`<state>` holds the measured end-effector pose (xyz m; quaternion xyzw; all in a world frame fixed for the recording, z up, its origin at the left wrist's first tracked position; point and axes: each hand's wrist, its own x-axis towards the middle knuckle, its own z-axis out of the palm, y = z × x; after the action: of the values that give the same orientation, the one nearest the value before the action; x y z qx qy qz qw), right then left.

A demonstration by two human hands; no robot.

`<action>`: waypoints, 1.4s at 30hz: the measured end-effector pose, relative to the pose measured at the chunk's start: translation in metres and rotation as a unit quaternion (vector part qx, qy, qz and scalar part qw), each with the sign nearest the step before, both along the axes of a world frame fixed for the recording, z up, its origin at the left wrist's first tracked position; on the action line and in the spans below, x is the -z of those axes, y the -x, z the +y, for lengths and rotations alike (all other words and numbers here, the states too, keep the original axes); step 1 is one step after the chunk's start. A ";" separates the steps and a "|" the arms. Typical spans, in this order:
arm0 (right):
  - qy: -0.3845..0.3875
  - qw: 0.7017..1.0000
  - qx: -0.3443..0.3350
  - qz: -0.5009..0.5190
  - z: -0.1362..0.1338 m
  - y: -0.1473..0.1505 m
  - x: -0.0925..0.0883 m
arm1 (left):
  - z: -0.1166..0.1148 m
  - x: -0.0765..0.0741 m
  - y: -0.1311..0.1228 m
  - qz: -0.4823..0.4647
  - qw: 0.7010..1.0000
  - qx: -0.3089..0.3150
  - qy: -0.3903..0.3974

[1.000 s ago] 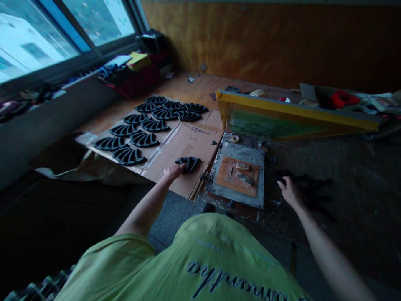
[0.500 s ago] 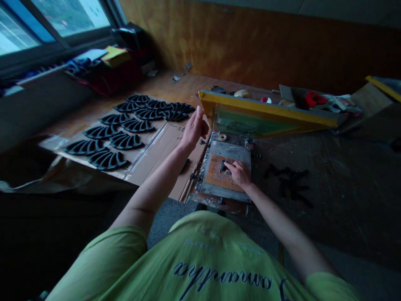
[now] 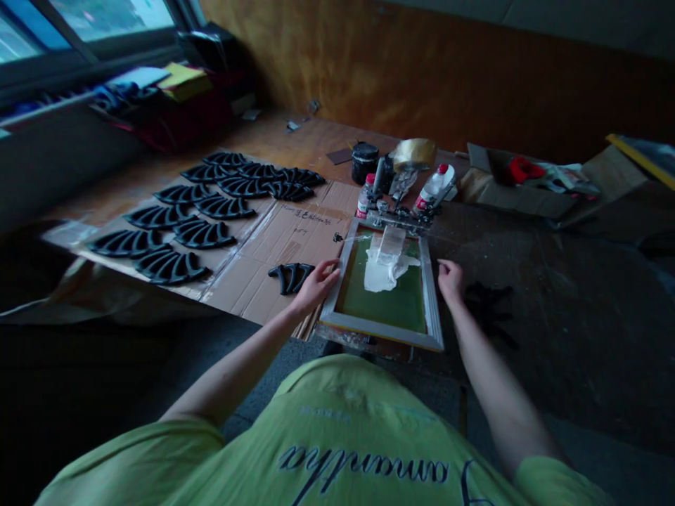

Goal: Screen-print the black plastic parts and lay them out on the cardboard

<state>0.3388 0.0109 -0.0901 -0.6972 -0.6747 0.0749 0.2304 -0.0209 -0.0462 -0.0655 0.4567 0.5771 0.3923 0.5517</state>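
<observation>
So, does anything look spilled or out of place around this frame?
Possibly the white paste: it spreads in a ragged patch on the green screen, though within the frame. Off to the right, black strips lie jumbled.

Dressed in a loose yellow-green T-shirt (image 3: pixel 369 430), softly creased and rounded out over the front. Marked across the chest with large, dark cursive lettering (image 3: pixel 363 465), upside down from the head camera and legible as "amantha" after a tall, sweeping initial partly cut off by the bottom of the view. Printed farther down the shirt with a much smaller line of text (image 3: pixel 324 413), too faint to read. Finished with short, wide sleeves in the same plain cloth, left sleeve (image 3: pixel 142 453) and right sleeve (image 3: pixel 559 479) alike. Bare beyond the hems, down to left hand (image 3: pixel 319 284) and right hand (image 3: pixel 451 280).
</observation>
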 end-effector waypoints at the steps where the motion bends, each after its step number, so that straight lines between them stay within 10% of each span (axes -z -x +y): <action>1: -0.022 1.000 0.008 0.010 0.008 0.002 -0.007 | -0.002 0.013 0.000 0.015 1.000 -0.004 0.016; 5: -0.099 0.989 -0.108 -0.025 0.034 0.050 -0.029 | -0.002 0.051 0.000 0.075 0.997 -0.011 0.027; 9: -0.002 0.975 -0.184 -0.125 0.021 0.099 -0.030 | 0.004 0.067 0.001 0.088 0.996 -0.004 0.029; 18: 0.041 0.898 -0.417 -0.133 -0.032 0.076 -0.026 | 0.006 0.071 0.005 0.074 0.997 0.008 0.031; 28: -0.039 0.926 -0.359 -0.106 -0.052 0.086 -0.005 | 0.006 0.062 0.004 0.015 0.998 0.033 0.059; 33: -0.045 0.960 -0.273 -0.048 -0.014 0.087 -0.030 | 0.007 0.047 0.005 -0.008 0.997 0.039 0.066; 38: -0.063 0.988 -0.141 0.024 0.048 0.054 -0.071 | 0.010 0.003 0.002 -0.075 0.996 0.032 0.027; 42: -0.081 0.990 0.024 0.113 0.058 -0.019 -0.061 | 0.027 -0.049 -0.014 -0.137 0.987 -0.030 -0.078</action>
<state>0.3582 0.0687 -0.0295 -0.6796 -0.6310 0.0927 0.3625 -0.0068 -0.0188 -0.0168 0.4228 0.4773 0.5109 0.5766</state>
